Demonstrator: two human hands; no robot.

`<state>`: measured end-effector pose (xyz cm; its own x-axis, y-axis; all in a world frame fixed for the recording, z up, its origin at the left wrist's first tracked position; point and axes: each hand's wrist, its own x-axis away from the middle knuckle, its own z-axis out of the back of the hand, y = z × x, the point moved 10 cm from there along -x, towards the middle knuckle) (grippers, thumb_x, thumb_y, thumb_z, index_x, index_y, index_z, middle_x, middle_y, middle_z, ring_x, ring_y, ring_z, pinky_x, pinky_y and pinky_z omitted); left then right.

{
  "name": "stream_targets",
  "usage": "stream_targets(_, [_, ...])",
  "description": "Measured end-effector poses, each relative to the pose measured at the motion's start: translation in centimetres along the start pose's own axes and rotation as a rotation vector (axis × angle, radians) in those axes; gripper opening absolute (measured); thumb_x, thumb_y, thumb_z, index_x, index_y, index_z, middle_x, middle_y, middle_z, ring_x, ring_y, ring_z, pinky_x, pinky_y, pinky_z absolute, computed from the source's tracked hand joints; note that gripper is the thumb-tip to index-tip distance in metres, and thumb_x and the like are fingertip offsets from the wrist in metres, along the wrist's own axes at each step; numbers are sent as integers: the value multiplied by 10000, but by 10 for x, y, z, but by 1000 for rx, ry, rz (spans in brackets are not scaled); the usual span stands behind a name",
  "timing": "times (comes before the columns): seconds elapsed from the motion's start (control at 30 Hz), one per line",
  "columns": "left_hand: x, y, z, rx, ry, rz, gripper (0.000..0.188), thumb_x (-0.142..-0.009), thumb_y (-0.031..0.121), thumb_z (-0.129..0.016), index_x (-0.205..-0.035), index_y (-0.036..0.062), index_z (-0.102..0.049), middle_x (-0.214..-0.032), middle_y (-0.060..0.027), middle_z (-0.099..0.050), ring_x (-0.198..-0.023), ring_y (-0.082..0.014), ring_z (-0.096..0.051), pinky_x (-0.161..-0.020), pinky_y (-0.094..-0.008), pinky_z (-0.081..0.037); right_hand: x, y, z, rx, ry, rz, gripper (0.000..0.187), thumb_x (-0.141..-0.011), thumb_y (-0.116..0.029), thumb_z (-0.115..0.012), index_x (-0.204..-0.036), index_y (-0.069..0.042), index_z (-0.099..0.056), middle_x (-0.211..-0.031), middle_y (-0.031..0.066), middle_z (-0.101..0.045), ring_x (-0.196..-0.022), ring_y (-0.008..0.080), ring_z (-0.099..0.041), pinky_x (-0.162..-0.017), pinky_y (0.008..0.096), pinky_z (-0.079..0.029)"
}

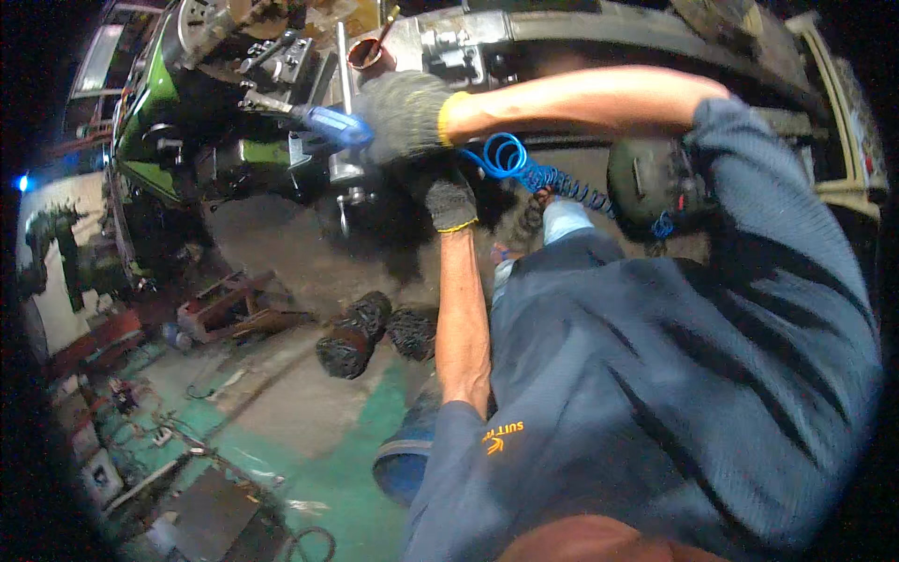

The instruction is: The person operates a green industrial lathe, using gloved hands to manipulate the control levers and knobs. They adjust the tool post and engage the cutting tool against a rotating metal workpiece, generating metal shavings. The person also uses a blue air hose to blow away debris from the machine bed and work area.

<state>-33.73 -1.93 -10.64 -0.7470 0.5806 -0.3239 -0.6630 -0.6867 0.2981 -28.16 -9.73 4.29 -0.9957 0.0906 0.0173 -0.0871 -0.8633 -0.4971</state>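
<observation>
Blue work shirt (655,393) fills the lower right, nearest the lens, with two bare forearms reaching up out of its sleeves toward a green machine (164,103) at the upper left.

Both hands wear grey knit gloves with yellow cuffs, two gloves in all. The right hand (405,114) is curled shut around the blue handle of an air gun (328,124), whose metal nozzle points left at the machine's grey metal parts. One blue coiled hose (524,169) runs from beside that hand's wrist away to the right, away from the machine. The left hand (449,199) sits just below the right one, to the right of the machine's base, its fingers turned down into a dark shadowed spot; whether it is spread or gripping something cannot be told.

One upright steel rod (343,103) stands at the machine's right edge, just left of the air gun hand. One copper-coloured cup (367,54) sits above that hand. Below the machine, on the stained floor (281,393), lie two dark ribbed cylinders (351,337) side by side, near the left forearm's elbow side.
</observation>
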Motion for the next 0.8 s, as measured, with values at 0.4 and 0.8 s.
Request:
stream_targets(0.4, [69, -109, 91, 723, 275, 438, 231, -989, 190, -587, -1107, 11, -674, -800, -78, -679, -782, -209, -630, -832, -350, -502, -2, -118, -68, 189, -155, 793, 496, -776, -451, -762, -1041, -32, -746, -967, 201, -741, -949, 399, -712, -841, 497, -569])
stream_targets(0.8, [67, -236, 164, 1088, 535, 805, 315, -990, 350, -672, -1072, 47, -699, -732, -38, -609, -495, -102, -485, -456, -253, -376, 31, -12, 20, 231, -227, 430, 357, -857, -344, -738, -1143, -135, -698, -1070, 179, -695, -1057, 397, -665, -884, 515, -542])
